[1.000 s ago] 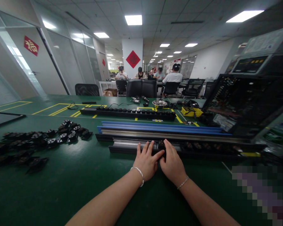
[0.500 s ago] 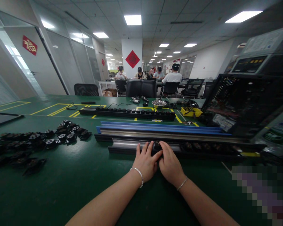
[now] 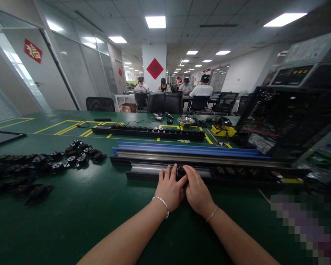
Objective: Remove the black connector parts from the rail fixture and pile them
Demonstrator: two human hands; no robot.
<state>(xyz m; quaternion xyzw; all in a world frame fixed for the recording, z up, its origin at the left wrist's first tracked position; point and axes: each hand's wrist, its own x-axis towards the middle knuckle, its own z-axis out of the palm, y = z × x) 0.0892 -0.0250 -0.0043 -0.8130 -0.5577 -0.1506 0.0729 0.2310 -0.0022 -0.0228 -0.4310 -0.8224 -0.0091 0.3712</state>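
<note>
A long black channel rail (image 3: 143, 170) with a bright metal inner face lies across the table in front of me. A small black module with shiny metal bits (image 3: 180, 168) sits in it, between the fingertips of both hands. My left hand (image 3: 169, 189) rests over the rail's near edge, fingers stretched, index tip against the module's left side. My right hand (image 3: 198, 191) has its fingers together, tips on the module's right side. The two thumbs meet near the rail, partly hidden. Further right, several similar modules (image 3: 230, 171) sit in the same rail.
Behind lie a second dark rail (image 3: 121, 160) and a blue rail (image 3: 187, 148). Loose black modules (image 3: 71, 159) are heaped at left. Farther back are a filled rail (image 3: 149, 133), a metal bowl (image 3: 185, 120) and a yellow box (image 3: 223, 131). An open computer case (image 3: 281, 114) stands right.
Both hands and the small module between them have shifted slightly left along the rail. The rest of the table looks unchanged.
</note>
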